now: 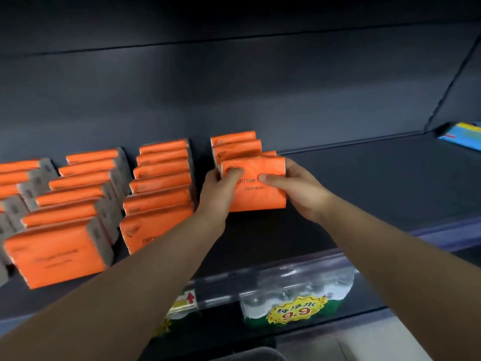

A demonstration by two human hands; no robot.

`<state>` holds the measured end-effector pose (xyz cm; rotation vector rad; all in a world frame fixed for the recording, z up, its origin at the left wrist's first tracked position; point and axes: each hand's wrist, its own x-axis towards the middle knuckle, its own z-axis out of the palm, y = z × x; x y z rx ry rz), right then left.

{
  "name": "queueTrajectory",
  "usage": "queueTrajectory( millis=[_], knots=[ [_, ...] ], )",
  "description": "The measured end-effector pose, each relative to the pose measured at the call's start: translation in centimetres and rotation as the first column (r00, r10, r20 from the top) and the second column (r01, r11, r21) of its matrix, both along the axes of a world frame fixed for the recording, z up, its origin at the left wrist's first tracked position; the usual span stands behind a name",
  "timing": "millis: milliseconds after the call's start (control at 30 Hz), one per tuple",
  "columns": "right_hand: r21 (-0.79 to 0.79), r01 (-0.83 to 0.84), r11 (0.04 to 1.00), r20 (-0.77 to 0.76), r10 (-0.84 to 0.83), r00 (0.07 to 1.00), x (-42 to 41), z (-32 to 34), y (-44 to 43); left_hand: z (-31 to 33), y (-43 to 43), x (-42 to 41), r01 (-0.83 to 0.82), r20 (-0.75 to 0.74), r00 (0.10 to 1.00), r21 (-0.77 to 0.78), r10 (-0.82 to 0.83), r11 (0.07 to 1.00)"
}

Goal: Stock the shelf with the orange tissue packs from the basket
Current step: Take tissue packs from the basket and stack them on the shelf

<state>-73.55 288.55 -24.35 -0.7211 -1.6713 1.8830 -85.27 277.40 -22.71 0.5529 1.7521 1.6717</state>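
An orange tissue pack (256, 192) stands upright on the dark shelf (364, 188), at the front of a short row of orange packs (235, 142). My left hand (217, 190) grips its left side, thumb on the front face. My right hand (294, 190) grips its right side, thumb also on the front. To the left stand further rows of orange packs (161, 183), (78, 199), with grey ends showing. The basket is mostly out of view; only a grey rim (250, 354) shows at the bottom edge.
A blue package (466, 135) lies at the shelf's far right. Below the shelf edge hangs a price rail (260, 280), with a wrapped pack of water bottles (296, 300) bearing a yellow 9.9 tag on the lower shelf. The shelf's back wall rises close behind the rows.
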Motion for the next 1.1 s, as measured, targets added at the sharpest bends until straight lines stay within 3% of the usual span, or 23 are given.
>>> queueTrajectory(
  millis=[733,1100],
  knots=[
    [0.030,-0.015,0.999,0.009,0.014,1.000,-3.0,-2.9,1.7,-3.6,2.6,-1.8,-0.003,0.009,1.000,0.061,0.002,0.998],
    [0.017,0.044,0.999,0.081,-0.045,0.996,-3.1,-3.1,1.3,-3.8,2.4,-2.1,0.012,0.011,1.000,-0.025,-0.012,1.000]
  ],
)
